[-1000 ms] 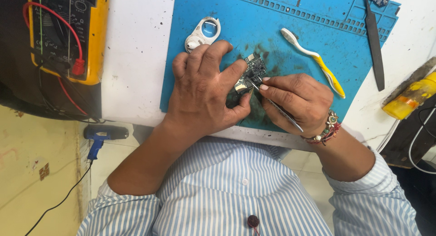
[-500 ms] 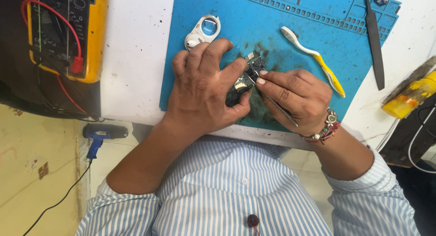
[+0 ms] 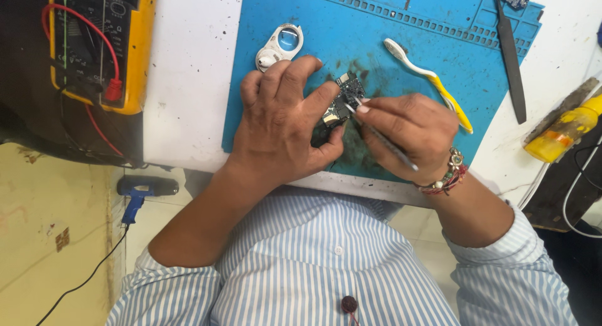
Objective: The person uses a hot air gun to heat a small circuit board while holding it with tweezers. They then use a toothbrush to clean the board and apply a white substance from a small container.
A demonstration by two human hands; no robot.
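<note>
My left hand [image 3: 285, 122] pinches a small dark circuit board [image 3: 342, 100] between thumb and fingers and holds it on the blue work mat [image 3: 389, 31]. My right hand [image 3: 411, 134] grips a thin metal tool [image 3: 382, 138], its tip touching the board's top. Most of the board is hidden under my left fingers.
A white magnifier [image 3: 279, 47] lies on the mat above my left hand. A white and yellow toothbrush [image 3: 433, 81] lies to the right, a dark flat tool [image 3: 511, 62] beyond it. A yellow multimeter [image 3: 100, 43] sits far left, a yellow bottle [image 3: 564, 131] far right. A blue glue gun [image 3: 141, 191] lies on the floor.
Both hands stayed on the board. My right hand shifted slightly, and the tool tip moved a little across the board.
</note>
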